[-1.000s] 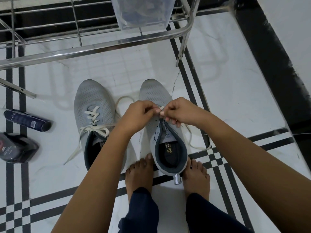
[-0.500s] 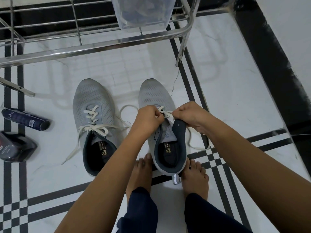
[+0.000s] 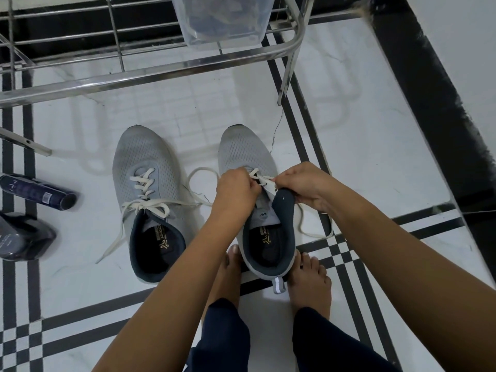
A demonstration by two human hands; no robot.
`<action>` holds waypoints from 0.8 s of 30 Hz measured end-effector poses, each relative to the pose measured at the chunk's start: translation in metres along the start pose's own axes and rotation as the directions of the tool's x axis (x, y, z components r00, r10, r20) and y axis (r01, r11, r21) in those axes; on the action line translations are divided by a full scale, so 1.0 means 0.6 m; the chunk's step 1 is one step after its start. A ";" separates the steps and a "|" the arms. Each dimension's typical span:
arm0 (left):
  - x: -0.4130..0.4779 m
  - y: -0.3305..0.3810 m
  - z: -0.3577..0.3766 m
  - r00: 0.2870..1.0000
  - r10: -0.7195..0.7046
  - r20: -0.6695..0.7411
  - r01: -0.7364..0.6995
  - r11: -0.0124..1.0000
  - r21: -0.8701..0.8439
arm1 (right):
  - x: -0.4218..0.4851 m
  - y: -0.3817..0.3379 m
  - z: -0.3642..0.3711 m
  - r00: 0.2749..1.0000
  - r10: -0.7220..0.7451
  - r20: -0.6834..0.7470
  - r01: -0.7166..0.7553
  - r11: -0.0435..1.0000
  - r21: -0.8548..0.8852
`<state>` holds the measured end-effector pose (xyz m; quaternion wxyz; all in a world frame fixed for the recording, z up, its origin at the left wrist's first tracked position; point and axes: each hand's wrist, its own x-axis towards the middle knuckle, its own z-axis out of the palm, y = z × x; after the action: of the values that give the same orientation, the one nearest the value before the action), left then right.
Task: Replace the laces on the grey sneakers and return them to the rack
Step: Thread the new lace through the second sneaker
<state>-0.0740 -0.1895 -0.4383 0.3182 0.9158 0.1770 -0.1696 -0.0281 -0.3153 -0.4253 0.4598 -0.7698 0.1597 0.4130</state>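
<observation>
Two grey sneakers with dark blue lining stand on the white floor. The left sneaker (image 3: 146, 167) is laced, its cream lace ends lying loose. The right sneaker (image 3: 244, 151) is between my bare feet. My left hand (image 3: 236, 189) pinches its cream lace (image 3: 264, 178) over the eyelets. My right hand (image 3: 303, 183) grips the right side of the shoe's collar and the lace there. Loose lace loops trail on both sides of this shoe.
The steel shoe rack (image 3: 150, 73) stands just beyond the sneakers, with a clear plastic box (image 3: 222, 20) on it. A dark spray can (image 3: 37, 193) and a dark plastic-wrapped item (image 3: 21, 237) lie at the left. A black border (image 3: 429, 116) runs along the right.
Both hands moved slightly toward me along the right sneaker's tongue and spread a little apart, showing lace crossings between them. The right hand now holds the collar edge.
</observation>
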 end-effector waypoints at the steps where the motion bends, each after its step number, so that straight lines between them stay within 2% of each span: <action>1: 0.000 0.000 0.001 1.000 -0.001 -0.002 0.001 1.000 0.001 | 0.000 0.000 0.000 1.000 0.001 -0.002 -0.001 1.000 0.004; 8: 0.000 -0.003 0.015 0.999 0.010 -0.031 -0.010 1.000 -0.014 | 0.001 0.000 0.003 1.000 -0.006 -0.010 0.006 1.000 -0.007; 12: -0.003 -0.004 0.018 0.998 -0.020 -0.066 0.013 0.994 -0.111 | 0.004 0.003 0.004 1.000 -0.003 -0.006 0.003 1.000 0.025; 20: 0.000 -0.012 0.036 0.997 -0.013 -0.078 -0.005 0.975 -0.223 | 0.002 0.018 0.010 0.998 -0.050 0.044 0.040 0.976 0.215; 22: -0.004 -0.016 0.041 0.987 0.022 -0.159 -0.061 0.967 -0.248 | 0.004 0.026 0.016 0.998 -0.055 0.029 0.045 0.962 0.269; 24: -0.028 -0.014 0.046 0.951 0.142 -0.276 -0.225 0.927 -0.299 | 0.005 0.033 0.022 0.998 -0.056 0.023 0.044 0.937 0.348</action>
<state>-0.0979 -0.2046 -0.4559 0.4553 0.8769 0.1540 0.0095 -0.0451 -0.3144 -0.4421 0.6012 -0.6735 0.2029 0.3791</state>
